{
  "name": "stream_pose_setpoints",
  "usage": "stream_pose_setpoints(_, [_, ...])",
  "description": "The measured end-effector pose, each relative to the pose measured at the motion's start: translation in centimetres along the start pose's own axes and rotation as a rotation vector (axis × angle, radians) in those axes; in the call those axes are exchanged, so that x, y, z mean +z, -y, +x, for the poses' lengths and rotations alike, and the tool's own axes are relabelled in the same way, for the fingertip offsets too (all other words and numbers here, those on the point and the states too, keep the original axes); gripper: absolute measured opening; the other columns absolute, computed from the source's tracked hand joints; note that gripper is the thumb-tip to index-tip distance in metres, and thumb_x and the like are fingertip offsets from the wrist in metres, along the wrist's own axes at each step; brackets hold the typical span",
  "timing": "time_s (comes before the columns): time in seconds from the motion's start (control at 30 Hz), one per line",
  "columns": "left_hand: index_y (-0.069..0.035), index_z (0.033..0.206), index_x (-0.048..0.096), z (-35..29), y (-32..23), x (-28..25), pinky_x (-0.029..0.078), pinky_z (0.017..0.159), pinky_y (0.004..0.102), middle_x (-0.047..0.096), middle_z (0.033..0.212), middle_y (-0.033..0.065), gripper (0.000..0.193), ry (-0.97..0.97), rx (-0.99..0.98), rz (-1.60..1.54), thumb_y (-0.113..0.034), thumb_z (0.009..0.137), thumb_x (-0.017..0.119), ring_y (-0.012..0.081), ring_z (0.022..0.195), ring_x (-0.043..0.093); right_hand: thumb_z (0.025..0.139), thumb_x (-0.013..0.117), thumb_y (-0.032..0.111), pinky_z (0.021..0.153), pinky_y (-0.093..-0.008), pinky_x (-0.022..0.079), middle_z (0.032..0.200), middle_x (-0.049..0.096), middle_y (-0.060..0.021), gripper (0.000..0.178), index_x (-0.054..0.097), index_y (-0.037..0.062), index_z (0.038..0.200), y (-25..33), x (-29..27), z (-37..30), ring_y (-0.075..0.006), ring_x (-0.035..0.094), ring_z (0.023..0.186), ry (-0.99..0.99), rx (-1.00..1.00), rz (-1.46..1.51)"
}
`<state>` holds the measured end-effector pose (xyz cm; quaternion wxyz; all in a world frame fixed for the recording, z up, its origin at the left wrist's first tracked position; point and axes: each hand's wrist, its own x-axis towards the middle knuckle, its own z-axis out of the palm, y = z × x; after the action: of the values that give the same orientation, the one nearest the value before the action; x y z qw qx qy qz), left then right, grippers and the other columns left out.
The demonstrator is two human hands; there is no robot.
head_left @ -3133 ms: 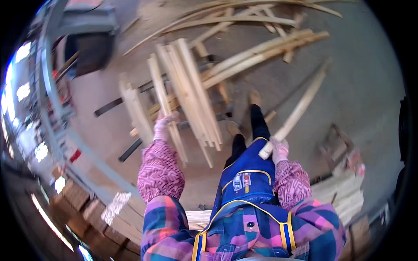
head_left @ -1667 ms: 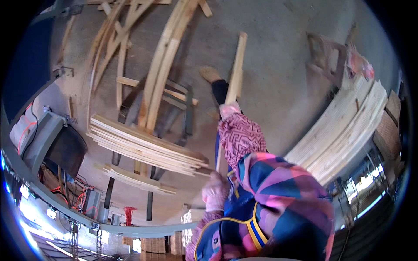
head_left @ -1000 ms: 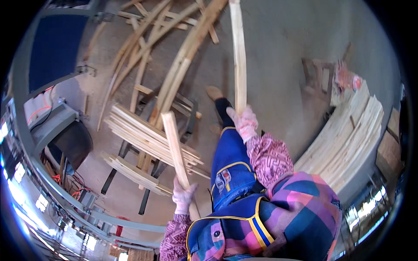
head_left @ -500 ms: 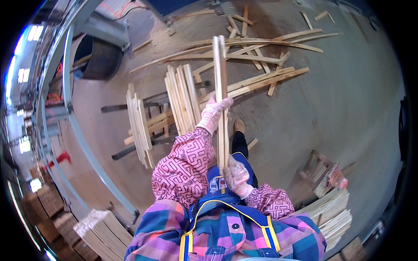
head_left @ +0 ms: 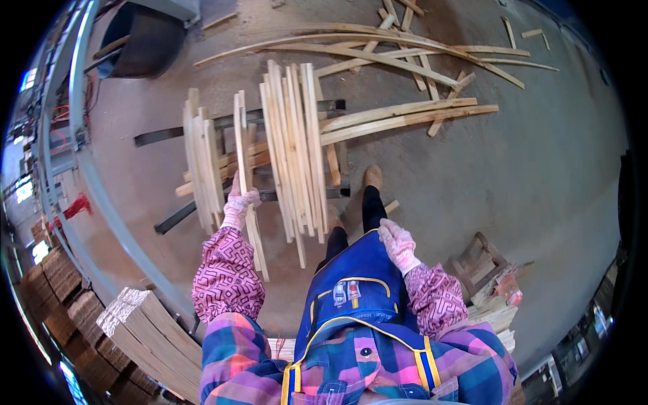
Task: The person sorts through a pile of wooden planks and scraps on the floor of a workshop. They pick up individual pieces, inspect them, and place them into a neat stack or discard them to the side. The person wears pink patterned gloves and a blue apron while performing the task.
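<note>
My left grip (head_left: 239, 205) is closed round a narrow length of pale wood (head_left: 254, 236), between a smaller row of strips (head_left: 196, 148) on its left and a wider row (head_left: 290, 148) on its right, both lying across dark bars (head_left: 158, 137). My gloved right grip (head_left: 398, 244), loosely curled, is near the edge of my blue apron (head_left: 351, 263); beyond, long strips (head_left: 378, 59) lie crisscrossed on the floor (head_left: 540, 169).

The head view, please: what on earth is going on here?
Someone wearing a blue apron holds narrow wood in the gloved left hand, between two groups of wooden strips lying across dark bars. The gloved right hand, without wood, is at the apron's edge; whether it touches it is unclear. More long pieces lie farther off.
</note>
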<state>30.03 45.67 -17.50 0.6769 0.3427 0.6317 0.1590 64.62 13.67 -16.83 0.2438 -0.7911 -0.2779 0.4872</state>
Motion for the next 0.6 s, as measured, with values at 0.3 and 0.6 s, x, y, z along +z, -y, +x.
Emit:
stream_pose_setpoints(0.3, [-0.008, 0.139, 0.049, 7.4, 2.9, 3.3, 0.039, 0.098, 0.0356, 0.062, 0.118, 0.0064, 0.066, 0.035, -0.135, 0.326, -0.034, 0.083, 0.072, 0.0185, 0.11, 0.053, 0.096, 0.052, 0.034, 0.071, -0.0365, 0.052, 0.097, 0.069, -0.0126, 0.037, 0.063, 0.003, 0.114, -6.9, 0.0, 18.0, -0.0272, 0.066, 0.081, 0.041, 0.0, -0.389])
stream_pose_setpoints(0.6, [-0.007, 0.131, 0.054, 8.2, 5.3, 4.4, 0.046, 0.091, 0.029, 0.063, 0.115, 0.0029, 0.061, -0.188, -0.103, -0.023, -0.036, 0.082, 0.077, 0.0142, 0.103, 0.058, 0.09, 0.062, 0.036, 0.06, -0.0336, 0.051, 0.083, 0.066, -0.0072, 0.033, 0.062, 0.0029, 0.088, -4.9, 6.8, 35.0, -0.0215, 0.066, 0.072, -0.087, 0.545, 0.58])
